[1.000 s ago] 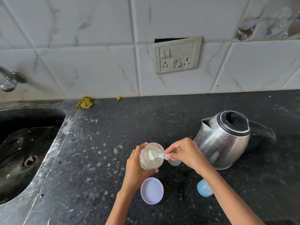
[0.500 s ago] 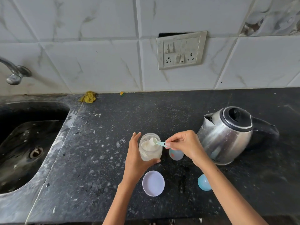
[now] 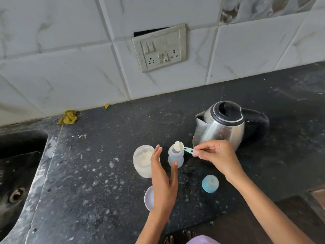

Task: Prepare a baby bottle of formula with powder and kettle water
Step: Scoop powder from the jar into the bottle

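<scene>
Countertop (image 3: 228,199) of black speckled stone, dusted with pale flecks and smears, running back to a wall of white marbled tiles (image 3: 70,67). Switch-and-socket plate (image 3: 159,48) hanging crooked on that wall, a dark gap above it. Sink (image 3: 19,173) sunk into the left end, drain visible. Yellow rag (image 3: 67,117) bunched at the back edge near the sink; small yellow-green scrap (image 3: 107,106) further along the same edge. Steel kettle (image 3: 219,125) with black lid and handle toward the right, mid-depth. Open jar of white powder (image 3: 143,161) near the middle, uncapped baby bottle (image 3: 175,156) upright just beside it on the right. White lid (image 3: 149,198) near the front edge, partly under the left wrist; blue bottle cap (image 3: 210,183) to its right. Left hand (image 3: 164,180) between jar and bottle, fingers straight and slightly spread, thumb tip against the bottle, clamped on nothing. Right hand (image 3: 218,155) pinching a pale green scoop (image 3: 181,147), heaped with powder, over the bottle mouth.
</scene>
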`<control>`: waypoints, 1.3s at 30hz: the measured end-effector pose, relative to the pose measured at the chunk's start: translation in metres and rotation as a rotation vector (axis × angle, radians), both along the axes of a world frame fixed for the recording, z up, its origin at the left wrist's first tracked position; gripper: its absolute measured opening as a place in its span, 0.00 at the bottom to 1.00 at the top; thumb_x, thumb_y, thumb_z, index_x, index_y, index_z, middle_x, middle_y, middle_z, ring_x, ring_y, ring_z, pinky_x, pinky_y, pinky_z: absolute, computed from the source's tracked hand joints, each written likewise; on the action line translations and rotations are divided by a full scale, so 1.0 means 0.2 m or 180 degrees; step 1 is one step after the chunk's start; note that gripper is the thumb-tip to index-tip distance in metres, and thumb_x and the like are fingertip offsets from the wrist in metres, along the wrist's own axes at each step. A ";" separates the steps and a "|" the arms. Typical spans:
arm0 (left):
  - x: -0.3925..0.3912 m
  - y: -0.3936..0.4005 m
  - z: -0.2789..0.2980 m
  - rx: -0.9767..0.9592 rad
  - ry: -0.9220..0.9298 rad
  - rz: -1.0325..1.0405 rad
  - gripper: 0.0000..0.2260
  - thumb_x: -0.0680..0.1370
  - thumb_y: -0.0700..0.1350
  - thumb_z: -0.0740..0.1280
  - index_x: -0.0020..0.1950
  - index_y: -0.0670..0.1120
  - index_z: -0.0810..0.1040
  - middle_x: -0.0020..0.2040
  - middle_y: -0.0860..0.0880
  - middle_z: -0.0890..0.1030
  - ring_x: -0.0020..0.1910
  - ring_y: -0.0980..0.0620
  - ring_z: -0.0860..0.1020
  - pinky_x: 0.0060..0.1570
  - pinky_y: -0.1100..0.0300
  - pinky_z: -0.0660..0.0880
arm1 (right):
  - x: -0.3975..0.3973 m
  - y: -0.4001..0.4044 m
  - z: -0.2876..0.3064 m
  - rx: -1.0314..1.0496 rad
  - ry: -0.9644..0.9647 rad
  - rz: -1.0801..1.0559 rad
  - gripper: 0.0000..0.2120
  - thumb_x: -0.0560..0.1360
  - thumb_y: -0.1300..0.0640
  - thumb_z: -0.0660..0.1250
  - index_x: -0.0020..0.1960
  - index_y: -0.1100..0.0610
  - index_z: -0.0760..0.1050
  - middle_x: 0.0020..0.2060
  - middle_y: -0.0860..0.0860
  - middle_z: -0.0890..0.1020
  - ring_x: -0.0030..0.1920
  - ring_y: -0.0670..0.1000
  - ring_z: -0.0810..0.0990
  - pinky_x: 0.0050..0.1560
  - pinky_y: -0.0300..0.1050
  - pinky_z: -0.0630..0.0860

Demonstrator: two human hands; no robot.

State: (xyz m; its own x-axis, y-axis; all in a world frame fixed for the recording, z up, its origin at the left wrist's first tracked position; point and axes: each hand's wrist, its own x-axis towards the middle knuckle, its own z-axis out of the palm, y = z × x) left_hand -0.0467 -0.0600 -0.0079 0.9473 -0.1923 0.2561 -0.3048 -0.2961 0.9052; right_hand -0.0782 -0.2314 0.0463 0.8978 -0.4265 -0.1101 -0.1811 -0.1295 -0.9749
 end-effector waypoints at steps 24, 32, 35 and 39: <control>0.14 -0.21 -0.11 0.0246 0.0738 0.0111 0.26 0.66 0.42 0.79 0.62 0.48 0.75 0.55 0.55 0.80 0.53 0.57 0.77 0.53 0.57 0.76 | -0.01 -0.07 -0.05 -0.0654 0.0052 -0.0025 0.07 0.69 0.67 0.75 0.43 0.57 0.85 0.36 0.51 0.87 0.38 0.46 0.86 0.41 0.38 0.81; 0.17 -0.18 -0.08 0.0519 0.0422 -0.0137 0.28 0.64 0.41 0.80 0.62 0.47 0.76 0.55 0.55 0.81 0.53 0.56 0.77 0.50 0.68 0.71 | 0.02 -0.08 -0.03 -0.1393 0.0273 0.0074 0.05 0.69 0.64 0.76 0.42 0.55 0.85 0.34 0.48 0.87 0.35 0.44 0.85 0.42 0.43 0.82; 0.17 -0.18 -0.10 0.0522 0.0368 -0.0188 0.27 0.63 0.42 0.80 0.60 0.47 0.77 0.53 0.55 0.82 0.51 0.56 0.78 0.47 0.72 0.70 | 0.04 -0.06 -0.03 -0.1811 0.0202 0.0088 0.06 0.70 0.63 0.75 0.43 0.53 0.85 0.34 0.46 0.86 0.35 0.44 0.84 0.41 0.43 0.82; 0.17 -0.17 -0.10 0.0418 0.0501 -0.0196 0.26 0.63 0.42 0.80 0.59 0.48 0.78 0.52 0.56 0.82 0.49 0.61 0.77 0.47 0.70 0.72 | 0.05 -0.04 -0.04 -0.2231 -0.0075 0.0163 0.08 0.70 0.65 0.73 0.44 0.53 0.85 0.38 0.45 0.85 0.36 0.44 0.81 0.40 0.43 0.81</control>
